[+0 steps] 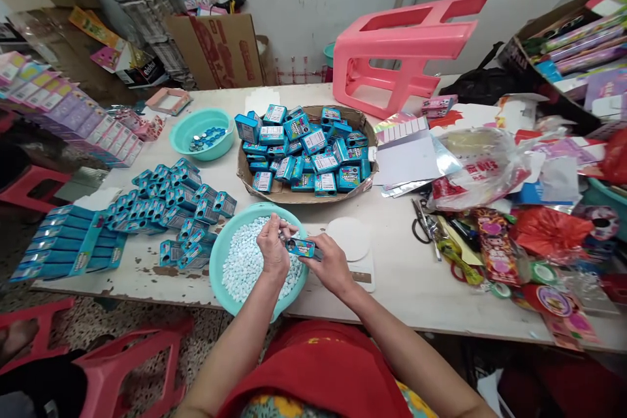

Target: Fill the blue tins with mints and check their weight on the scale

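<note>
Candy box (300, 247) over aqua basin (216, 268)
Right hand (334, 266) fingers pinch it; left hand (273, 247) fingers' grip unclear. Likely light, crushable; hold its sides.

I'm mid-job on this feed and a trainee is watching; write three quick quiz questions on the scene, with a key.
1. What does the right hand hold above the turquoise basin of pale candies?
2. True or false: the white scale is left of that basin.
3. Fill in: the cardboard tray holds a heap of blue ____.

Key:
1. A small blue Caramelo box.
2. False; it is on the right.
3. Boxes.
</note>
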The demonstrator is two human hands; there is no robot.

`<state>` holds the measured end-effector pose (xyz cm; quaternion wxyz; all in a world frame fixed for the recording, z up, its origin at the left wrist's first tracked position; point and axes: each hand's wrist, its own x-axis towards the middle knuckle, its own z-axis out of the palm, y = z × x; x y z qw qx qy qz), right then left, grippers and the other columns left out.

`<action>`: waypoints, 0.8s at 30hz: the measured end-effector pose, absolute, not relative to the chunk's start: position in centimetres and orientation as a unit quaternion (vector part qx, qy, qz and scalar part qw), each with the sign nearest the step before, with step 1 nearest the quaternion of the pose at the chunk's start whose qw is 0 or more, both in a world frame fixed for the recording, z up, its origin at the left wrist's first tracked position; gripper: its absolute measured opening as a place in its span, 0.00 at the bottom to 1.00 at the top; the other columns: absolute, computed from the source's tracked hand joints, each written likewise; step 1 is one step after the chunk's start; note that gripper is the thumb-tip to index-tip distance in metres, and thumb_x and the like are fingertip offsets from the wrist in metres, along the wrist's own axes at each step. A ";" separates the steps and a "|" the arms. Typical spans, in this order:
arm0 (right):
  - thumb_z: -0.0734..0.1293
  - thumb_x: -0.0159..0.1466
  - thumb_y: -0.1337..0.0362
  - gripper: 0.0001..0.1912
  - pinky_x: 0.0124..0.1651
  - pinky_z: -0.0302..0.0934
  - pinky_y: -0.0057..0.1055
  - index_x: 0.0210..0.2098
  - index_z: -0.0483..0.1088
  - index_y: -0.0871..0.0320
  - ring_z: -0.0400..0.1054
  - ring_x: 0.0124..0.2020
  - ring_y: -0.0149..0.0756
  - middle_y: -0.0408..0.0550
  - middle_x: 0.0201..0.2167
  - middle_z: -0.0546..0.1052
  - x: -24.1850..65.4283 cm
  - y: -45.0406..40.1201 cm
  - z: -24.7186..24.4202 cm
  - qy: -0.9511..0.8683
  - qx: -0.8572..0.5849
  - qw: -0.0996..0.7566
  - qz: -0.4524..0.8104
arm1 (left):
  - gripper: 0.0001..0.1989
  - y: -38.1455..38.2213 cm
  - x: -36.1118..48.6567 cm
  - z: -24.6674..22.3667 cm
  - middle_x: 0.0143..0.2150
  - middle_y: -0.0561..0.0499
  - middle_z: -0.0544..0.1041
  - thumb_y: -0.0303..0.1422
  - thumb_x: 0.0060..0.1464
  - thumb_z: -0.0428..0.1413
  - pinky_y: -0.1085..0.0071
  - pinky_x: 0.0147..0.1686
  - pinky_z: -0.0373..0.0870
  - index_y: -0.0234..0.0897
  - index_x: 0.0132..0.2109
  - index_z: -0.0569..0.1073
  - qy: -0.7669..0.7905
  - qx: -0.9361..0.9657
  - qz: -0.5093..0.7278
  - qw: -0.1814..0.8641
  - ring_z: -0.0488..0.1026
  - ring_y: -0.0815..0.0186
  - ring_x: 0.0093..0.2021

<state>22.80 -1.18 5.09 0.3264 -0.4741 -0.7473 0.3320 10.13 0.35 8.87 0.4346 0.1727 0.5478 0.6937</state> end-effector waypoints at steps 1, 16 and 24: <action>0.72 0.54 0.62 0.17 0.42 0.62 0.38 0.43 0.69 0.52 0.66 0.40 0.44 0.48 0.36 0.72 22.7 -1.1 5.1 -0.746 -0.476 0.327 0.332 | 0.17 0.4 10.1 8.8 0.17 0.56 0.62 0.44 0.53 0.54 0.71 0.32 0.67 0.35 0.25 0.66 0.548 0.171 0.694 0.434 0.71 0.67 0.24; 0.73 0.53 0.65 0.17 0.42 0.62 0.36 0.42 0.70 0.52 0.67 0.39 0.41 0.46 0.36 0.72 23.1 -0.4 5.2 -0.701 -0.506 0.353 0.358 | 0.17 0.7 10.2 8.3 0.26 0.47 0.74 0.45 0.57 0.49 0.66 0.41 0.68 0.34 0.36 0.71 0.512 0.265 0.664 0.476 0.75 0.61 0.34; 0.73 0.53 0.64 0.16 0.41 0.62 0.34 0.41 0.71 0.52 0.68 0.38 0.40 0.45 0.35 0.73 23.0 0.2 4.9 -0.686 -0.510 0.369 0.366 | 0.18 0.2 11.0 8.6 0.46 0.41 0.73 0.45 0.55 0.52 0.64 0.45 0.68 0.35 0.43 0.73 0.506 0.313 0.653 0.469 0.72 0.57 0.47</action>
